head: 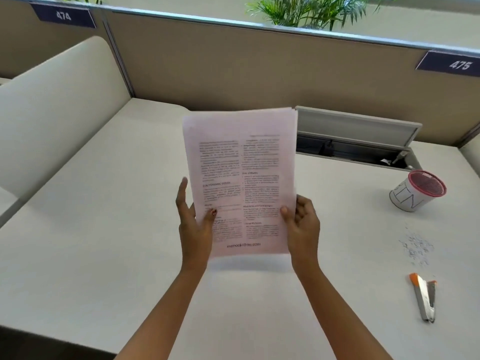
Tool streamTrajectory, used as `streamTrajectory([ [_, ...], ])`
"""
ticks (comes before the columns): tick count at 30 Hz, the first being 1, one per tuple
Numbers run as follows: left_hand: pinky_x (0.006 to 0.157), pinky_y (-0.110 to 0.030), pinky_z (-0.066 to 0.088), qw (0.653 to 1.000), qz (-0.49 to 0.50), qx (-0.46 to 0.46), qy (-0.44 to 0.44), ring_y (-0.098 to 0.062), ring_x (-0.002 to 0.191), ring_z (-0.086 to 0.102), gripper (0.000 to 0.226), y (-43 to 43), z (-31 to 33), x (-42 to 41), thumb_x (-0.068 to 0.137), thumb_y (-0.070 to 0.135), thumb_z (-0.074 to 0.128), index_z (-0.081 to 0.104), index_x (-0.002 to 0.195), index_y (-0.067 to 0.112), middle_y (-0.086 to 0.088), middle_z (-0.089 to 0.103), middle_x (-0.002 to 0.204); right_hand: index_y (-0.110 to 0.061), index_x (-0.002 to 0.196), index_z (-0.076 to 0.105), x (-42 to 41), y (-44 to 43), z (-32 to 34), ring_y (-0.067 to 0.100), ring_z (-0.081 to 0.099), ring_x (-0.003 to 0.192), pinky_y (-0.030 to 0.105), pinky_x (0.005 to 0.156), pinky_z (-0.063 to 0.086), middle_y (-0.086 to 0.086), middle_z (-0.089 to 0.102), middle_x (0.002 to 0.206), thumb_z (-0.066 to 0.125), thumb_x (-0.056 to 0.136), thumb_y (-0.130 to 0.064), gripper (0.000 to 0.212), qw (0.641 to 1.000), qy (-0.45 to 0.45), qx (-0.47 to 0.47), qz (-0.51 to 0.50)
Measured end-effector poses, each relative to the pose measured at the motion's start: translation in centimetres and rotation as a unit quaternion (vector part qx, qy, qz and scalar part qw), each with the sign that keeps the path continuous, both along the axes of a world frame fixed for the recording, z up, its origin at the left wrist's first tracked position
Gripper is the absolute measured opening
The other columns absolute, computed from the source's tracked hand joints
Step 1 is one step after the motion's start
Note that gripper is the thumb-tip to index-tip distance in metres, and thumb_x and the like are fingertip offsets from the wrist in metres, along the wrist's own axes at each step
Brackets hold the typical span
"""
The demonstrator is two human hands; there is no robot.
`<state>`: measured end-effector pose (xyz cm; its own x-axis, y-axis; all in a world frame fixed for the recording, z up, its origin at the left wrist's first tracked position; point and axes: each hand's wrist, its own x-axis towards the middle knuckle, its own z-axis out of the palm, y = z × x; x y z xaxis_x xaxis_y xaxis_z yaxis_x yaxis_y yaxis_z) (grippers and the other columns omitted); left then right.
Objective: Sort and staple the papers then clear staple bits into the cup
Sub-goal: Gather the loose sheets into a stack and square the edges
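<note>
I hold a stack of printed papers (240,178) upright above the middle of the desk. My left hand (193,219) grips its lower left edge, thumb on the front, fingers partly spread behind. My right hand (302,222) grips the lower right edge, thumb on the front. A white cup (415,192) with a red rim leans at the right. A scatter of small staple bits (418,246) lies on the desk below the cup. An orange and silver stapler (424,297) rests near the right front, apart from both hands.
The white desk (104,229) is bounded by beige partition walls (233,61) at the back. An open cable tray (355,144) with a raised lid sits behind the papers at the right. A curved divider (57,100) stands at the left.
</note>
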<state>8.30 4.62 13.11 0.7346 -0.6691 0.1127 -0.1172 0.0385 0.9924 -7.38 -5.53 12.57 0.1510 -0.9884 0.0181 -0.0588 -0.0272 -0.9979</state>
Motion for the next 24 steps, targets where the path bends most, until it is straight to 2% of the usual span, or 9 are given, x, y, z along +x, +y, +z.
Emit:
streamTrajectory([
  [4, 0.072, -0.017, 0.056, 0.998, 0.034, -0.052, -0.028, -0.001, 0.105, 0.062, 0.047, -1.1, 1.3, -1.2, 0.097, 0.023, 0.052, 0.027, 0.133, 0.042, 0.021, 0.057, 0.120, -0.014, 0.107, 0.049, -0.5, 0.7, 1.4, 0.019, 0.067, 0.095, 0.031, 0.078, 0.058, 0.001, 0.067, 0.107, 0.059, 0.094, -0.016, 0.017, 0.997, -0.022, -0.067, -0.021],
  [7, 0.069, -0.019, 0.056, 0.997, 0.042, -0.056, -0.045, -0.003, 0.096, 0.064, 0.027, -1.5, 1.4, -1.7, 0.098, 0.033, 0.043, 0.039, 0.125, 0.037, 0.016, 0.060, 0.114, -0.014, 0.108, 0.049, -1.1, 1.2, 1.3, 0.020, 0.067, 0.098, 0.037, 0.083, 0.058, 0.001, 0.066, 0.108, 0.062, 0.092, -0.018, 0.022, 0.997, -0.032, -0.055, -0.034],
  [10, 0.067, -0.022, 0.053, 0.996, 0.050, -0.045, -0.057, -0.006, 0.086, 0.063, 0.010, -1.5, 0.8, -2.0, 0.103, 0.030, 0.039, 0.046, 0.110, 0.033, 0.010, 0.062, 0.101, -0.011, 0.107, 0.050, -1.9, 1.7, 0.7, 0.021, 0.066, 0.098, 0.037, 0.086, 0.057, 0.004, 0.066, 0.105, 0.064, 0.090, -0.016, 0.023, 0.997, -0.042, -0.050, -0.046],
  [13, 0.067, -0.022, 0.052, 0.996, 0.058, -0.041, -0.060, -0.006, 0.084, 0.062, 0.014, -1.2, 0.9, -2.6, 0.104, 0.023, 0.039, 0.046, 0.104, 0.036, 0.008, 0.061, 0.096, -0.007, 0.104, 0.049, -2.3, 2.3, 0.4, 0.023, 0.065, 0.096, 0.034, 0.084, 0.057, 0.008, 0.065, 0.101, 0.063, 0.090, -0.011, 0.020, 0.996, -0.052, -0.059, -0.043],
  [16, 0.067, -0.017, 0.051, 0.993, 0.069, -0.066, -0.067, -0.004, 0.085, 0.062, 0.020, -1.0, 1.7, -3.7, 0.103, 0.017, 0.040, 0.044, 0.104, 0.037, 0.014, 0.060, 0.096, -0.008, 0.098, 0.048, -2.5, 2.6, 0.8, 0.024, 0.064, 0.092, 0.024, 0.078, 0.056, 0.008, 0.065, 0.098, 0.062, 0.091, -0.009, 0.016, 0.993, -0.055, -0.080, -0.061],
  [19, 0.070, -0.014, 0.052, 0.990, 0.070, -0.098, -0.073, -0.005, 0.092, 0.062, 0.016, -0.9, 2.2, -4.4, 0.102, 0.015, 0.041, 0.043, 0.111, 0.028, 0.014, 0.059, 0.102, -0.017, 0.094, 0.048, -2.5, 2.8, 1.7, 0.019, 0.061, 0.092, 0.017, 0.079, 0.052, 0.007, 0.065, 0.100, 0.061, 0.091, -0.006, 0.018, 0.988, -0.085, -0.103, -0.078],
  [21, 0.068, -0.011, 0.049, 0.990, 0.068, -0.102, -0.072, 0.000, 0.089, 0.059, 0.015, -0.9, 2.1, -4.6, 0.102, 0.014, 0.040, 0.043, 0.116, 0.020, 0.012, 0.057, 0.100, -0.025, 0.096, 0.049, -2.6, 2.8, 2.0, 0.013, 0.060, 0.091, 0.016, 0.080, 0.051, -0.001, 0.065, 0.099, 0.062, 0.090, -0.008, 0.022, 0.987, -0.093, -0.109, -0.075],
  [24, 0.069, -0.011, 0.047, 0.996, 0.038, -0.063, -0.052, 0.003, 0.085, 0.057, 0.017, -1.2, 1.1, -4.6, 0.103, 0.017, 0.037, 0.041, 0.120, 0.017, 0.006, 0.057, 0.099, -0.033, 0.104, 0.048, -2.6, 2.8, 0.7, 0.002, 0.056, 0.083, 0.014, 0.074, 0.050, -0.010, 0.063, 0.098, 0.062, 0.091, -0.013, 0.028, 0.993, -0.036, -0.095, -0.055],
])
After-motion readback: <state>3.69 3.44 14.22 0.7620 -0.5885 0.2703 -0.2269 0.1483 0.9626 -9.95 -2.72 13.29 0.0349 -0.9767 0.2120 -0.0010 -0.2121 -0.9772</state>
